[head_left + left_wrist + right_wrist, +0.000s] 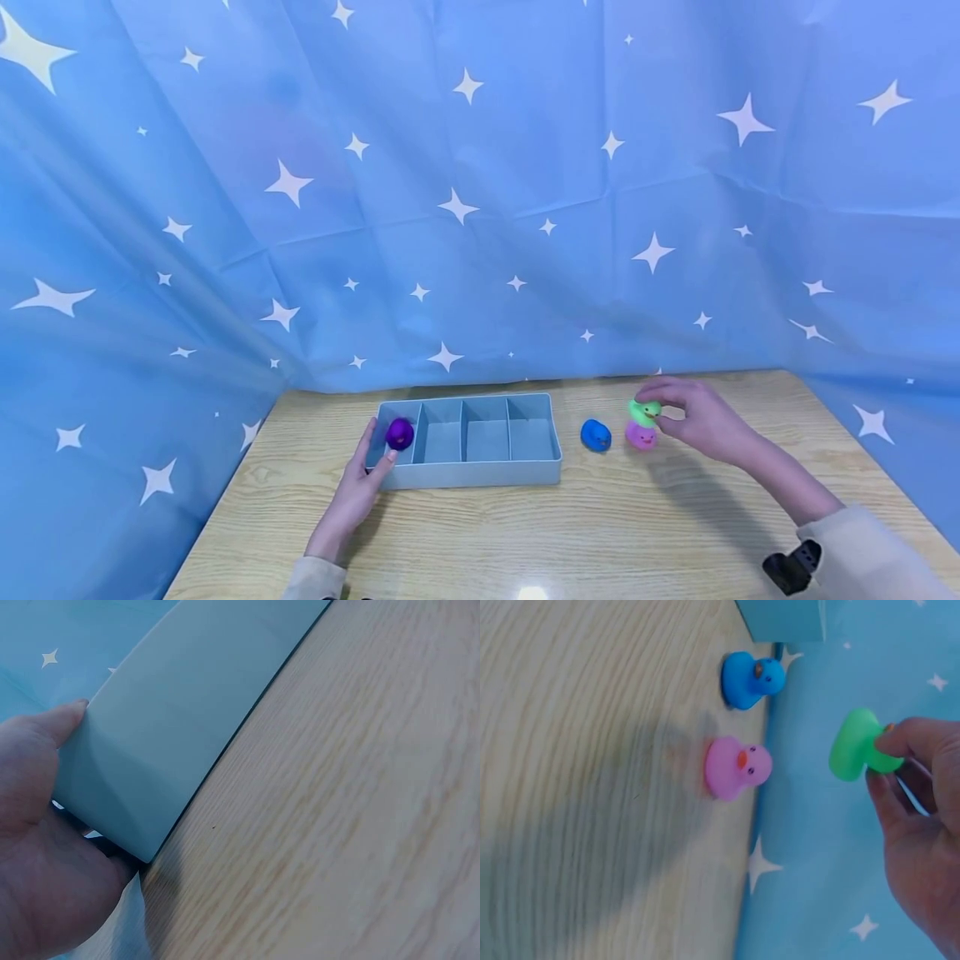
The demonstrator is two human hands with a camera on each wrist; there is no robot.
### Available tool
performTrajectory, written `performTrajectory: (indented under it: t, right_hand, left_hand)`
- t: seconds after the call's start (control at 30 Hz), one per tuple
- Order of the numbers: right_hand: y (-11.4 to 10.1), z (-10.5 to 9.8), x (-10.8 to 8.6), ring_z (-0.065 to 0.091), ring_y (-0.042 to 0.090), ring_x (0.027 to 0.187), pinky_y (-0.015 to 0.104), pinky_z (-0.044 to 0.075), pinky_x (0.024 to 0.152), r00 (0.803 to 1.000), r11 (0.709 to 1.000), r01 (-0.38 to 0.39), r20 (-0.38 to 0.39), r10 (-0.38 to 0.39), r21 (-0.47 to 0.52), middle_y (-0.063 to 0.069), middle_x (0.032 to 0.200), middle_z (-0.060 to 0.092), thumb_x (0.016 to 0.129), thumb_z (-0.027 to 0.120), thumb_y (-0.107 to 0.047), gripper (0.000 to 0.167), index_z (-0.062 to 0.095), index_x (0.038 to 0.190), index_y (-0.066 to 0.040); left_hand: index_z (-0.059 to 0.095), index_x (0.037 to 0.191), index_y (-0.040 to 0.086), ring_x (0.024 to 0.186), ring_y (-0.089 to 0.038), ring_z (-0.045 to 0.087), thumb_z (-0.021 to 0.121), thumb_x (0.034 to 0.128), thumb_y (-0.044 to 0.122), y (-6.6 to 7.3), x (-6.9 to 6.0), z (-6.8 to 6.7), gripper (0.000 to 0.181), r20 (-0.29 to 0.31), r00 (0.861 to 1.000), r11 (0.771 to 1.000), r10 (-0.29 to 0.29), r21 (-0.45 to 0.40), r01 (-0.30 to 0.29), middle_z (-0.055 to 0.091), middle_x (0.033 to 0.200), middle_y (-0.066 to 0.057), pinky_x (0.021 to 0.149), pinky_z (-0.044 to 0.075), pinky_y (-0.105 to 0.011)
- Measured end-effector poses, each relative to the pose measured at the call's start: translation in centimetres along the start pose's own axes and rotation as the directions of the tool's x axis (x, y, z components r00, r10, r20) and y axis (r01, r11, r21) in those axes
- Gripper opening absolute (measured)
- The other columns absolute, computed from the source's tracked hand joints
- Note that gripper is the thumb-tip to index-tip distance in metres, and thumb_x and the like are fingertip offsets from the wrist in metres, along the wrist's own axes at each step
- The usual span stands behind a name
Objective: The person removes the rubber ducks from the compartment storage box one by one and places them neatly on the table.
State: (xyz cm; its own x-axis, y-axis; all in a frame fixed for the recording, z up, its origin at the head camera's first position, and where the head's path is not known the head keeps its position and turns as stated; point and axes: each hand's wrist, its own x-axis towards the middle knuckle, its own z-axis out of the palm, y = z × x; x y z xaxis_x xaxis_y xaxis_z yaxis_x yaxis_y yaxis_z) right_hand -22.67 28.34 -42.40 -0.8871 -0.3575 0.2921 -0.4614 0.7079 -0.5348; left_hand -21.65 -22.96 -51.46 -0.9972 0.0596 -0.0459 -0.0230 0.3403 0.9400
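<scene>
Between thumb and fingers my right hand (701,417) (934,802) pinches a green duck (644,412) (859,746), lifted off the table. A pink duck (641,436) (733,768) stands on the table below it, with a blue duck (596,435) (746,679) to its left. My left hand (355,492) (45,825) grips the left end of a grey-blue tray (472,476) (172,720), thumb at the front rim. A purple duck (400,433) sits in the tray's leftmost compartment.
The tray's other compartments hold nothing. Behind the wooden table (480,533) (337,802) hangs a blue cloth (480,250) (810,825) with white stars, which also runs down both sides.
</scene>
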Motion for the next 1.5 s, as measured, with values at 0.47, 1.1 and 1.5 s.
performTrajectory:
  t: [0.47, 1.1, 1.5]
  right_hand:
    - [3.0, -0.1, -1.6, 0.066, 0.041, 0.106, 0.037, 0.058, 0.079, 1.0, 0.998, -0.021, -0.017, 0.02, -0.055, 0.014, 0.115, 0.071, 0.08, 0.076, 0.011, 0.033, 0.076, 0.111, -0.001]
    - [6.9, 0.8, -3.5, 0.066, 0.042, 0.1, 0.043, 0.058, 0.075, 0.999, 0.994, -0.046, -0.008, 0.045, -0.096, 0.014, 0.107, 0.069, 0.071, 0.071, 0.017, 0.036, 0.078, 0.102, 0.001]
    - [8.1, 1.8, -3.3, 0.067, 0.04, 0.097, 0.042, 0.059, 0.076, 1.0, 0.995, -0.006, 0.0, 0.006, -0.099, 0.011, 0.105, 0.069, 0.067, 0.07, 0.024, 0.04, 0.077, 0.097, -0.001]
  left_hand:
    - [0.004, 0.167, 0.018, 0.154, -0.043, -0.003, 0.053, 0.1084, 0.033, -0.1, 0.0, -0.1, 0.078, 0.003, 1.0, 1.0, -0.006, 0.001, 0.006, 0.0, 0.171, -0.017, 0.12, 0.003, -0.068]
    - [0.003, 0.167, 0.019, 0.154, -0.046, -0.003, 0.053, 0.1085, 0.031, -0.3, 0.2, -0.2, 0.078, 0.001, 1.0, 1.0, -0.015, -0.008, 0.015, 0.0, 0.171, -0.019, 0.119, 0.003, -0.069]
    - [0.004, 0.167, 0.019, 0.154, -0.046, -0.002, 0.054, 0.108, 0.032, -0.2, 0.0, -0.1, 0.078, -0.001, 1.0, 1.0, -0.014, -0.013, 0.014, 0.001, 0.171, -0.019, 0.119, 0.004, -0.069]
